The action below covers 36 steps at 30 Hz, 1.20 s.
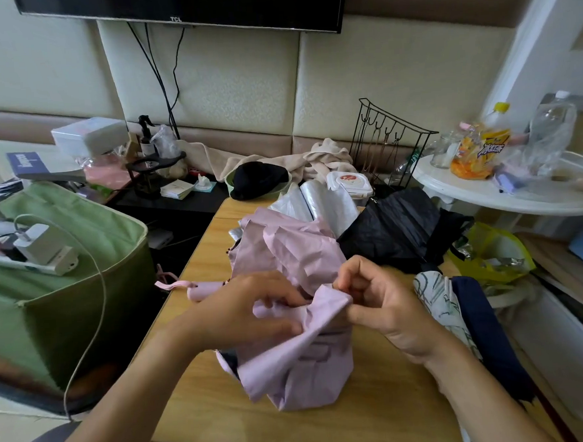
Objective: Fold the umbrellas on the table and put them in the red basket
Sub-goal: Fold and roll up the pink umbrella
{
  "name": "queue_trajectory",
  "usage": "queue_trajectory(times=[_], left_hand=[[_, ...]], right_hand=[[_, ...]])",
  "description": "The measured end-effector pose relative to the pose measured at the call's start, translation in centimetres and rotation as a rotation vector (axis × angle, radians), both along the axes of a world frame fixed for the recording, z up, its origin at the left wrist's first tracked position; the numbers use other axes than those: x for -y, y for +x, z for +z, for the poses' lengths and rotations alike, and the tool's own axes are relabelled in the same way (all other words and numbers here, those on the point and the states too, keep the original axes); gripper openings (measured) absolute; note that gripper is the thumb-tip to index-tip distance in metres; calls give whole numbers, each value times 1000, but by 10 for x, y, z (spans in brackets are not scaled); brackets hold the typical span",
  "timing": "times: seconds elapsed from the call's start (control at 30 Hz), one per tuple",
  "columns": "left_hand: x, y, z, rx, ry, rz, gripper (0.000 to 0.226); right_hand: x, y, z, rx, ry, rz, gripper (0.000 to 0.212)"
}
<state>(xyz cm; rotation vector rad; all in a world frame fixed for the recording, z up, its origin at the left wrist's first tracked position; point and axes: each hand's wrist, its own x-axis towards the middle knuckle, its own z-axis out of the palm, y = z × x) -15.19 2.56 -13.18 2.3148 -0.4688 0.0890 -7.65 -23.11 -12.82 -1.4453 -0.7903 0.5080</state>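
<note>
From my seat I see the light wooden bench (206, 410) with bare top only along its near edge and near-left corner; the left edge drops off beside a green fabric storage box (66, 296). The crumpled lilac fabric umbrella (285, 255) lies mid-bench, its matte canopy creased and bunched, its pink handle (202, 290) pointing left toward that edge. My left hand (244, 309) grips a fold of the lilac cloth, fingers curled around it; my right hand (383, 300) pinches the same fold's edge between thumb and curled fingers. Just behind, touching the lilac canopy, sit a silvery-white folded umbrella (319, 202) and a black crinkled umbrella (406, 227). A white patterned umbrella with a navy border (441, 300) lies along the right edge under my right wrist, crowding that side. I cannot see any red basket.
</note>
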Motion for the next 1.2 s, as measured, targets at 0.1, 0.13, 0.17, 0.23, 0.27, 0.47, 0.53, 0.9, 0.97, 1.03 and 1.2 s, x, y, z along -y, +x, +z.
queue_trajectory(times=[0.1, 0.13, 0.17, 0.23, 0.27, 0.47, 0.53, 0.9, 0.97, 1.03, 1.2], left_hand=[[0, 6, -5, 74, -3, 138, 9], [-2, 9, -5, 102, 13, 196, 11], [-4, 11, -4, 114, 24, 252, 17], [-6, 8, -1, 119, 25, 325, 24], [-6, 8, -1, 101, -36, 324, 23], [-22, 6, 9, -186, -572, 87, 73], [-27, -6, 14, -194, -526, -38, 79], [-2, 5, 6, 21, -711, 625, 31], [0, 6, 6, -4, -782, 616, 18], [3, 5, 7, -5, -822, 596, 14], [-2, 1, 11, -31, -910, 544, 14]], right_hand=[[-3, -4, 2, 15, -7, 7, 20], [-5, -6, 3, 29, -3, -14, 14], [-6, -7, 6, 48, 4, -52, 7], [-9, -6, 7, 111, 18, -164, 7], [-11, -5, 7, 149, 22, -236, 11], [-23, 2, 6, 98, 87, -539, 12], [-23, 3, 6, 30, 96, -453, 19], [-24, 7, -5, 139, -30, -610, 13], [-22, 8, -7, 170, -119, -591, 14], [-20, 8, -5, 187, -186, -527, 12], [-18, 3, 6, 55, -22, -309, 20]])
